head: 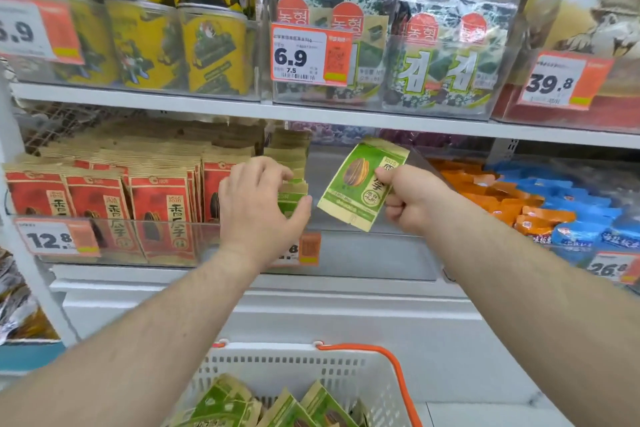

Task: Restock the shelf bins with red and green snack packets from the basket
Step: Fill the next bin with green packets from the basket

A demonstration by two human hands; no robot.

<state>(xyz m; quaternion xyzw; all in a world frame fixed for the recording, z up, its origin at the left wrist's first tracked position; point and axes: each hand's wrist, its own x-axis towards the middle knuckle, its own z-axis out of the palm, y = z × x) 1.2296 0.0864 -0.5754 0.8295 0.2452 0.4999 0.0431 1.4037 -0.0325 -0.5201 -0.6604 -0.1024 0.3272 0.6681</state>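
My right hand (412, 196) pinches a green snack packet (360, 184) by its right edge and holds it tilted over the clear shelf bin (374, 246). My left hand (258, 203) grips a small upright stack of green packets (293, 196) at the left end of that bin. Red snack packets (104, 208) fill the bin to the left in tight rows. Below, a white basket (294, 367) with an orange handle (388, 364) holds several more green packets (277, 407).
Orange and blue packets (540, 204) fill the bin on the right. The upper shelf carries yellow cans (149, 42) and seaweed packs (398, 45). Price tags (57, 237) hang on the bin fronts. A white shelf base (311, 308) stands behind the basket.
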